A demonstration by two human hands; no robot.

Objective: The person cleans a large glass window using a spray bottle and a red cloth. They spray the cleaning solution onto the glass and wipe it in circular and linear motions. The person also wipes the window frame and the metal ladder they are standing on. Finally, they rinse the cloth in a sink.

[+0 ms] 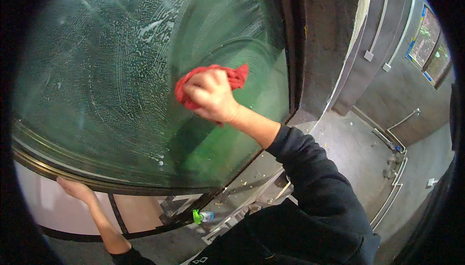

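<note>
A red cloth [238, 78] is bunched in my right hand [214, 92] and pressed against a greenish glass pane [109, 65]. Streaks and droplets of whitish liquid cover much of the pane's left part, while curved wipe marks surround the cloth. My left hand [78, 191] grips the edge of the pane's bronze-coloured metal frame [105, 184] at lower left; its fingertips are hidden by the frame. Black sleeves cover both my arms, the right one pushed back from the wrist.
On the floor, a spray bottle [206, 216] with a green trigger head lies among debris. A dark frame post [292, 39] borders the glass on the right, beside a bare grey wall [327, 43]. White pipes [394, 185] run along the floor and walls beneath a window [430, 45].
</note>
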